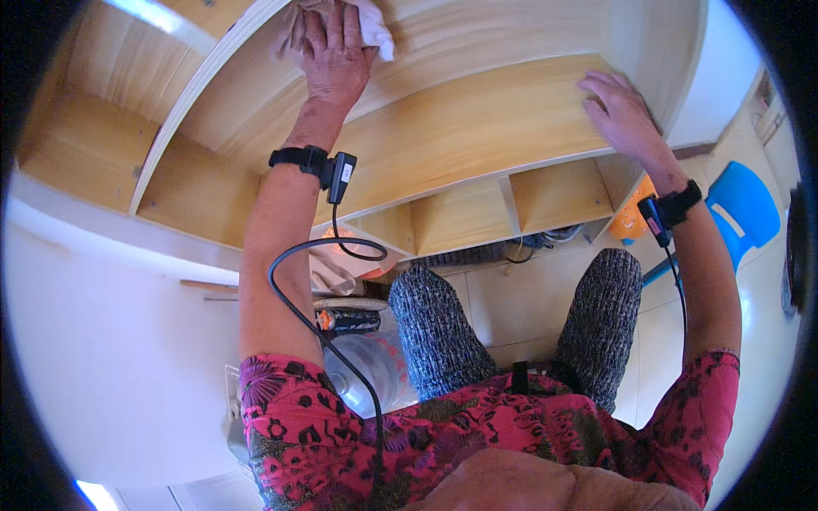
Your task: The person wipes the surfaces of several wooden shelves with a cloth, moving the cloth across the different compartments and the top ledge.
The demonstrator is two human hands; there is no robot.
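My left hand point(335, 61) presses a crumpled cloth point(377, 29), part white and part brownish, flat against the pale wooden back panel of a shelf unit, near the top of the view. The fingers are spread over the cloth. To the right, my right hand point(620, 112) rests at the right end of a wide wooden shelf board point(460, 128), close to the side panel, its fingers slightly bent and holding nothing. Both wrists wear black straps with small cabled devices.
Below the wide board are small wooden compartments point(457, 214). A blue plastic chair point(744, 204) and an orange object point(629, 217) stand at the right. A large clear plastic bottle point(370, 367) is beside my left knee. An upright divider point(176, 108) runs along the unit's left part.
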